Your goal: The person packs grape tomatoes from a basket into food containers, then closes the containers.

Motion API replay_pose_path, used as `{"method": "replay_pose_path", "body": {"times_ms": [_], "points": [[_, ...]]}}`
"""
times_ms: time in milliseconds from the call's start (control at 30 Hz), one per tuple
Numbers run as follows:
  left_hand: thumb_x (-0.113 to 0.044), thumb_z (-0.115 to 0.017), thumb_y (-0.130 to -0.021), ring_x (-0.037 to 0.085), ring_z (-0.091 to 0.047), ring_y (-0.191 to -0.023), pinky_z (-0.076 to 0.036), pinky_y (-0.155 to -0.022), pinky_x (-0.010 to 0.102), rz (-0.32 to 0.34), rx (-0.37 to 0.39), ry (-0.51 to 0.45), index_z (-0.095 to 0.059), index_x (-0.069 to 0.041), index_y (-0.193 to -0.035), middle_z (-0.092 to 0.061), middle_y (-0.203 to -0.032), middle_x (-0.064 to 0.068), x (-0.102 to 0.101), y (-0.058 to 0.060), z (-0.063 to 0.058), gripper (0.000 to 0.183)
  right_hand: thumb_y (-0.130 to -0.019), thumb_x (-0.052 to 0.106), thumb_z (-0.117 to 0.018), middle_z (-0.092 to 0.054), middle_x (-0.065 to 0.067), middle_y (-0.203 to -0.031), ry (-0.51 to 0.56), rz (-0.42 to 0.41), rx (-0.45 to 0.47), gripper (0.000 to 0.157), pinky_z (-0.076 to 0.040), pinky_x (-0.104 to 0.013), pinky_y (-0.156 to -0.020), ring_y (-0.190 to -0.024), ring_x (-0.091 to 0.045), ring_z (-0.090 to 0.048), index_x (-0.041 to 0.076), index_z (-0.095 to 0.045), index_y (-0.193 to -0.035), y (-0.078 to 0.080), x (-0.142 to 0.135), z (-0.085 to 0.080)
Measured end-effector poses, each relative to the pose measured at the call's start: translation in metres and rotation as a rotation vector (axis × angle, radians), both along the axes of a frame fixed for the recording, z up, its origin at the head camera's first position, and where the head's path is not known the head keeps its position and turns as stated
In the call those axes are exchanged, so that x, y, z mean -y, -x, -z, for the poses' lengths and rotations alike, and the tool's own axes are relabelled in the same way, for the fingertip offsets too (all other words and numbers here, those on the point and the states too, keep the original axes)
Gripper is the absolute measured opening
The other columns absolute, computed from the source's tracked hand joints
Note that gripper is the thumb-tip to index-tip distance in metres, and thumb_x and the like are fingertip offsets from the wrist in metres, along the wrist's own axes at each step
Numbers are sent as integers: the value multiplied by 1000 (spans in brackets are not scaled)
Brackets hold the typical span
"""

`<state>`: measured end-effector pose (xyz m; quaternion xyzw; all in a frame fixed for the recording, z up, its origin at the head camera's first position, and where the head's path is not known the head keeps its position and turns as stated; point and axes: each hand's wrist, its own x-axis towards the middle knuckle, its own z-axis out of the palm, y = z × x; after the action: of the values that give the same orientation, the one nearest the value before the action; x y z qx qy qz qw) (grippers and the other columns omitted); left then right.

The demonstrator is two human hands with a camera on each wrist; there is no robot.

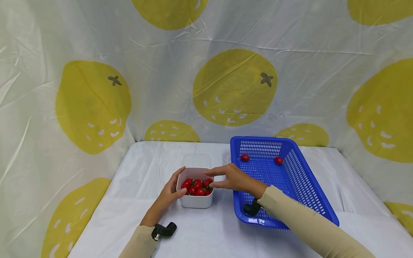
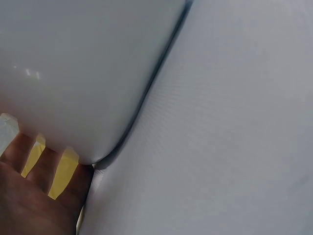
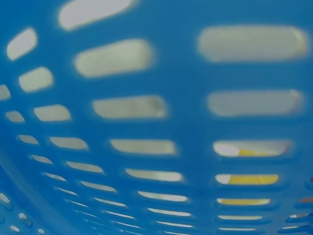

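Note:
A small white square container (image 1: 195,202) on the table holds several cherry tomatoes (image 1: 197,184). My left hand (image 1: 167,195) grips its left side, thumb over the front left rim and fingers along the outer wall. In the left wrist view those fingers (image 2: 44,166) lie against the smooth container wall (image 2: 88,88). Over the right rim, my right hand (image 1: 233,178) reaches in with thumb and forefinger spread apart, close to the tomatoes at that side. The right wrist view shows only the slotted blue basket wall (image 3: 186,122), with the hand out of sight.
A blue slotted basket (image 1: 309,172) stands to the right under my right forearm. Inside are a tomato (image 1: 245,157) at its back left and another tomato (image 1: 279,160) farther right. A translucent lid (image 1: 196,159) lies behind the container. Lemon-printed cloth (image 1: 161,86) hangs behind the table.

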<state>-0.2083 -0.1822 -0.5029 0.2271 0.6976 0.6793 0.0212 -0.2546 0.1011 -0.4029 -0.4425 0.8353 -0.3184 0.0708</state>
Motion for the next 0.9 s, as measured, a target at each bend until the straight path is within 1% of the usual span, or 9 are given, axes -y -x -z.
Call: {"method": "replay_pose_path", "body": {"times_ms": [200, 267, 433, 467, 600, 700, 767, 833, 900], "points": [[-15, -57, -92, 31, -25, -142, -30, -111, 40, -15, 10, 11, -23, -24, -153, -26, -155, 9, 1, -1, 0, 71, -88, 30, -71, -66, -3, -122, 4, -7, -5, 44, -52, -26, -88, -111, -13, -63, 18, -63, -130, 2, 2, 1], [-15, -57, -91, 31, -26, -141, -30, -111, 41, -20, 10, 16, -24, -24, -153, -28, -154, 10, 2, -1, 1, 70, -88, 31, -71, -66, -2, -122, 7, -3, 5, 44, -52, -26, -87, -110, -13, -63, 18, -63, -130, 2, 2, 1], [-16, -57, -91, 33, -27, -140, -28, -111, 48, -24, 5, 30, -24, -23, -153, -29, -154, 12, 3, -1, 2, 71, -88, 34, -70, -67, 1, -121, 54, 43, 91, 42, -54, -30, -86, -111, -12, -63, 20, -65, -128, 2, 2, 0], [-16, -58, -91, 33, -27, -140, -28, -111, 49, -24, 6, 31, -24, -24, -153, -28, -154, 12, 3, -1, 2, 71, -88, 34, -70, -67, 2, -120, 67, 54, 110, 42, -54, -31, -86, -111, -12, -63, 20, -65, -127, 1, 2, -1], [-18, -58, -91, 31, -25, -142, -26, -112, 50, -22, 12, 30, -21, -20, -154, -26, -155, 9, 5, -1, 2, 73, -88, 31, -71, -68, -1, -119, 131, 76, 169, 39, -54, -38, -87, -110, -16, -64, 18, -67, -124, 2, 1, -4], [-18, -58, -91, 31, -24, -142, -25, -112, 52, -26, 16, 29, -22, -20, -154, -26, -155, 8, 5, -1, 2, 73, -88, 26, -72, -68, -3, -117, 180, 73, 164, 37, -53, -42, -89, -109, -18, -64, 14, -68, -123, 5, 0, -6], [-18, -58, -91, 30, -23, -143, -24, -112, 51, -27, 18, 25, -23, -24, -153, -25, -156, 7, 4, 0, 1, 72, -87, 22, -73, -69, -6, -116, 209, 74, 155, 36, -52, -43, -89, -107, -20, -65, 13, -68, -121, 8, -2, -7], [-17, -58, -91, 29, -21, -143, -23, -113, 49, -25, 22, 25, -24, -27, -153, -23, -157, 6, 2, 1, 1, 72, -86, 21, -74, -69, -9, -115, 224, 84, 137, 36, -53, -43, -89, -106, -21, -66, 11, -69, -120, 10, -5, -8], [-15, -58, -91, 28, -18, -144, -23, -114, 48, -14, 24, 20, -22, -26, -153, -20, -158, 6, 1, 2, 0, 73, -86, 23, -74, -69, -9, -115, 225, 105, 128, 36, -53, -39, -89, -105, -19, -66, 12, -69, -120, 12, -8, -9]]}}
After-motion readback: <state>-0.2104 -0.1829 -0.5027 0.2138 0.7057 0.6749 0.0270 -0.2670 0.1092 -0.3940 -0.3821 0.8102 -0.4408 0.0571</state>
